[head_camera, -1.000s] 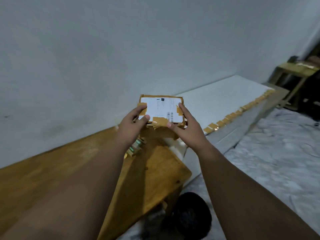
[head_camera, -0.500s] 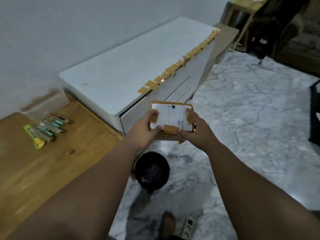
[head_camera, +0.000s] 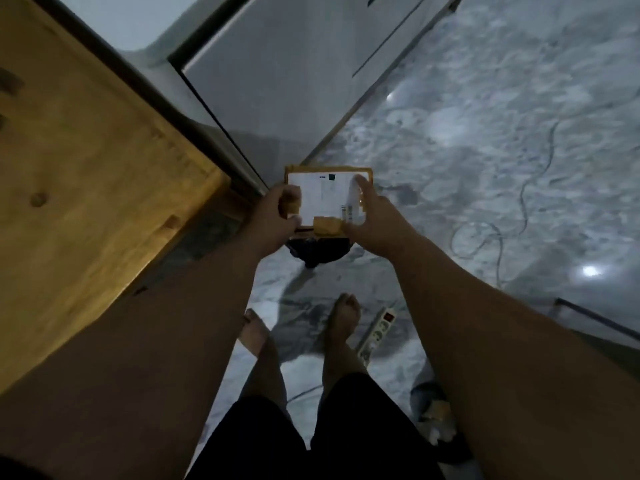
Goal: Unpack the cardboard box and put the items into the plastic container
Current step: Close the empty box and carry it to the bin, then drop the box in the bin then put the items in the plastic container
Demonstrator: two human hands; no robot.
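Observation:
A small cardboard box [head_camera: 327, 199] with a white shipping label and brown tape is held out in front of me, above the floor. My left hand [head_camera: 273, 220] grips its left edge, thumb on top over a strip of tape. Its right side is held by my right hand [head_camera: 375, 220], fingers stretched along the label. The box is closed. No plastic container is in view.
A wooden table [head_camera: 86, 174] fills the left. A white cabinet [head_camera: 294, 74] stands beyond it. A dark round bin [head_camera: 318, 252] sits on the marble floor right under the box. My bare feet, a white power strip [head_camera: 375, 330], cables and a sandal [head_camera: 434, 414] lie below.
My view has tilted steeply down, off the table and cabinet top onto the floor and my feet. Both hands keep the same hold on the box, now directly above the bin.

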